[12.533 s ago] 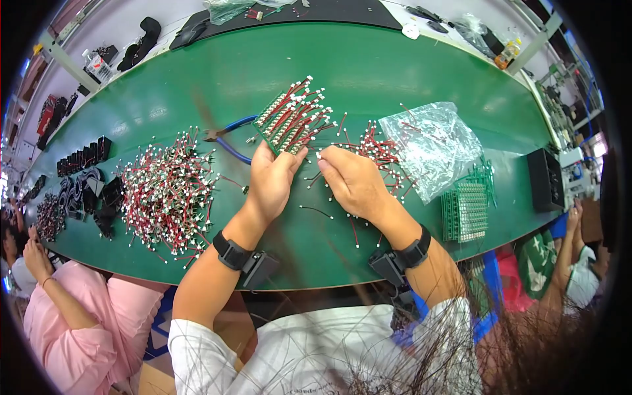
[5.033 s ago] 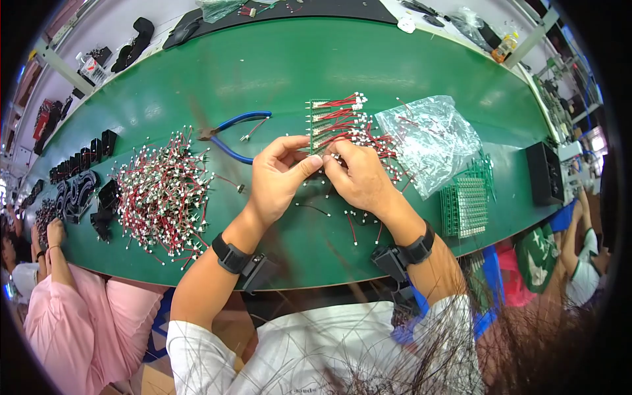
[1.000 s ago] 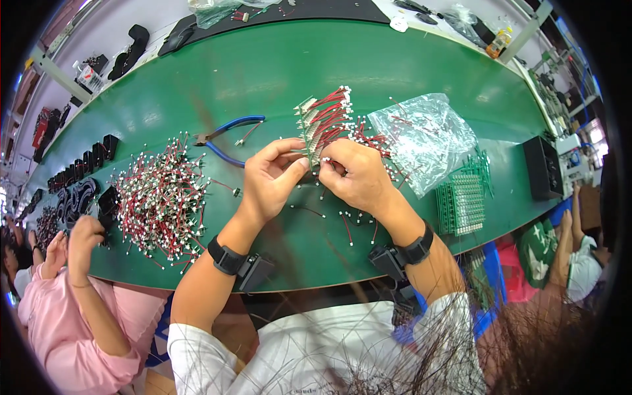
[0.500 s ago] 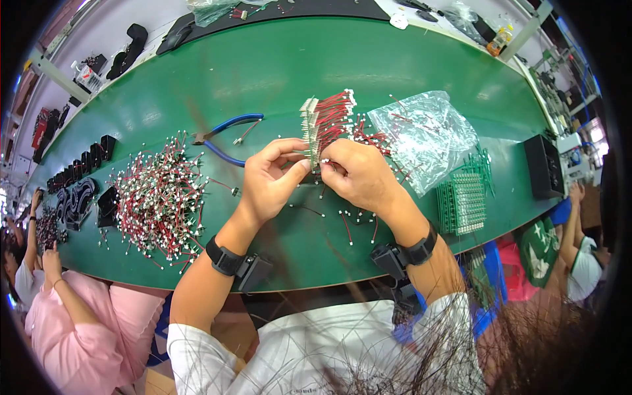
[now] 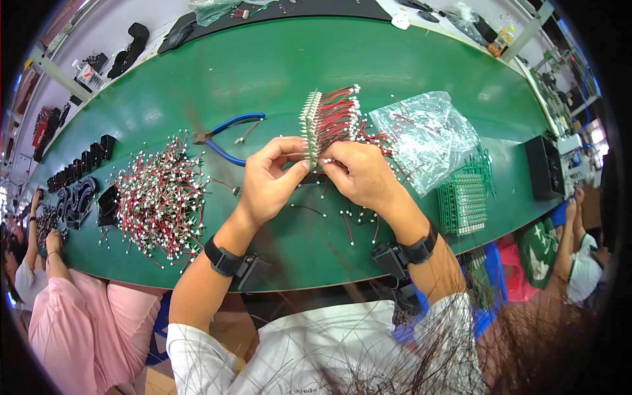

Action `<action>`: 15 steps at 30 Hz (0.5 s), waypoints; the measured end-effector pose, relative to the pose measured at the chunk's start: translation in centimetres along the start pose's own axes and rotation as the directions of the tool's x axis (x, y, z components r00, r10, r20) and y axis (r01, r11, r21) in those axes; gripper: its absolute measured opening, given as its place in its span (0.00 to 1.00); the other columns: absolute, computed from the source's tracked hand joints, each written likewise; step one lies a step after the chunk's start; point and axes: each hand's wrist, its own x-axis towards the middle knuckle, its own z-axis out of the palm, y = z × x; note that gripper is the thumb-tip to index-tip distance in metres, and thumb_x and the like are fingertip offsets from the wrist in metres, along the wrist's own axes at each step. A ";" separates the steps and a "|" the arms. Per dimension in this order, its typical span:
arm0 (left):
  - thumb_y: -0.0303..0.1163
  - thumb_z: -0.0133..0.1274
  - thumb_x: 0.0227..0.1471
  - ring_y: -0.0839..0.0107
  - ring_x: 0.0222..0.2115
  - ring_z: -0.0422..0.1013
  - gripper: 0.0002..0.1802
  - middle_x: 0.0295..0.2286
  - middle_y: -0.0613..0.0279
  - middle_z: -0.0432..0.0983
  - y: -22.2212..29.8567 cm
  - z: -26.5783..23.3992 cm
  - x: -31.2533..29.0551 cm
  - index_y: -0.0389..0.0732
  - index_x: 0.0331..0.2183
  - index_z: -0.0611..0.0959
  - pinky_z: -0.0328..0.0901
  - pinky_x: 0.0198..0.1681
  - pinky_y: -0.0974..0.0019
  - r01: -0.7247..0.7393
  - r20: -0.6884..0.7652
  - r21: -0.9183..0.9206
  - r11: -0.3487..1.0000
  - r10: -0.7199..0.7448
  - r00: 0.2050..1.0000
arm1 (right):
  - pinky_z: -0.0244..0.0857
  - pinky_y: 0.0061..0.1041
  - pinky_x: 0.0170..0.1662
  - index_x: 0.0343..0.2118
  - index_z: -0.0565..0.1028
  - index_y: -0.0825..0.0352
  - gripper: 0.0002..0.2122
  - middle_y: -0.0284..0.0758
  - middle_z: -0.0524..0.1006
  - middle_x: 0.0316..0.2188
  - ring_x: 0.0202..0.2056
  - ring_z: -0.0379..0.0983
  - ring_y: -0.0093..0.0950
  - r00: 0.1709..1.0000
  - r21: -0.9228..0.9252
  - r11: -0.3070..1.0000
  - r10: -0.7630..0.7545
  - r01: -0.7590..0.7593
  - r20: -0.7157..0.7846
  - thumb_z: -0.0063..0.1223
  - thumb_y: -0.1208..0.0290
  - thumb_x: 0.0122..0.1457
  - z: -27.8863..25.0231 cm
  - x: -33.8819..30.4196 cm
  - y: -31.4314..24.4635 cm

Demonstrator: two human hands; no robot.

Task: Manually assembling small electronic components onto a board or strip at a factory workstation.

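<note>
My left hand pinches the near end of a narrow circuit board strip with a row of white connectors. Red and black cables with white plugs run from the strip toward the right. At the strip's near end, my right hand is closed with thumb and fingers on a small white cable plug; the fingers partly hide it. Loose cables lie on the table just nearer than my hands.
A large heap of cables lies on the left, by blue-handled cutters. To the right are a clear plastic bag, stacked green circuit boards and a black box. Co-workers sit on both sides of the green table.
The strip and its attached cables have tilted slightly, the connectors now showing more plainly. My right fingers have shifted a little at its near end. The left co-worker's arm has moved.
</note>
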 end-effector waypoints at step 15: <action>0.17 0.54 0.52 0.69 0.44 0.72 0.16 0.44 0.57 0.74 -0.5 -0.6 0.1 0.30 0.45 0.76 0.67 0.50 0.64 0.041 -0.030 -0.084 0.996 -0.044 0.999 | 0.67 0.29 0.29 0.32 0.74 0.69 0.04 0.40 0.76 0.22 0.24 0.75 0.32 0.992 0.141 0.982 0.126 -0.129 0.024 0.55 0.78 0.52 -0.3 0.5 -1.0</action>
